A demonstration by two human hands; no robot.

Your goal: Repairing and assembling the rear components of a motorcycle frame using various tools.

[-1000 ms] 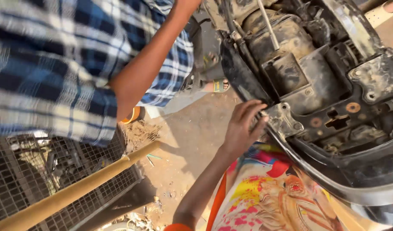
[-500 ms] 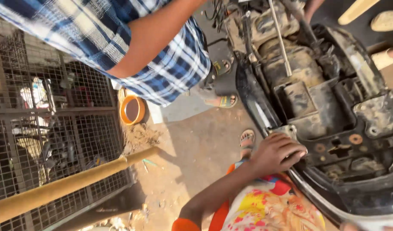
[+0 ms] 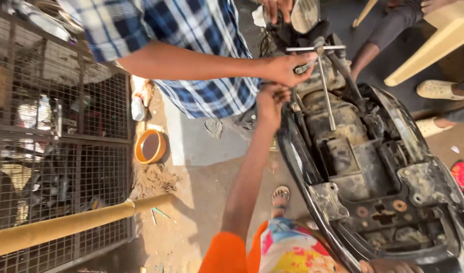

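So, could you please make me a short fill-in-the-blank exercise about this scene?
The co-worker holding the metal T-handled wrench wears a blue checked ____.
The round orange bowl lies on the sandy ____.
The person's left hand, at the dusty black scooter body, has an ____ sleeve.
Missing: shirt; ground; orange.

Blue, white and black plaid on co-worker's shirt (image 3: 201, 55). Orange sleeve (image 3: 224, 255); bright multicoloured floral cloth (image 3: 292, 250). Orange-rimmed bowl (image 3: 150, 146). Yellow pipe (image 3: 75, 222). Grimy black scooter frame (image 3: 373, 167). Silvery T-handle wrench (image 3: 323, 76). Cream sandals (image 3: 436, 90).
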